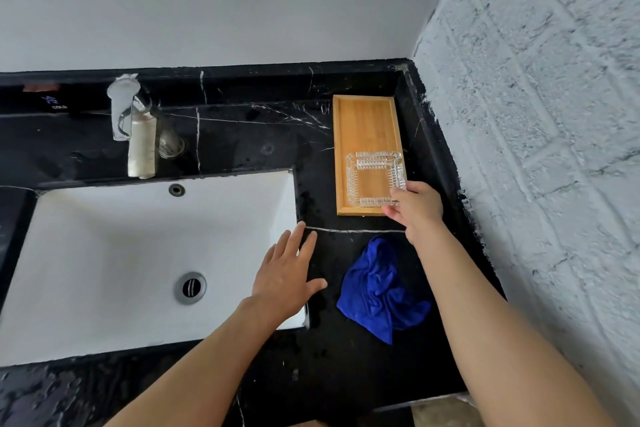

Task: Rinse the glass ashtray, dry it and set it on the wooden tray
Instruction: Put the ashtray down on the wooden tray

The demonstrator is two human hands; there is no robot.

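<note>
The square glass ashtray (pixel 373 180) rests on the near end of the wooden tray (pixel 365 121), which lies on the black counter at the right. My right hand (pixel 417 208) grips the ashtray's near right corner between thumb and fingers. My left hand (pixel 289 279) lies flat with fingers spread on the right rim of the white sink (pixel 104 253), holding nothing. A crumpled blue cloth (pixel 379 291) lies on the counter between my forearms.
A chrome tap (pixel 123 111) with a white wrapped spout stands behind the sink. The drain (pixel 190 287) sits in the basin. A rough white wall (pixel 554 149) borders the counter on the right. The black marble counter (pixel 242 135) looks wet.
</note>
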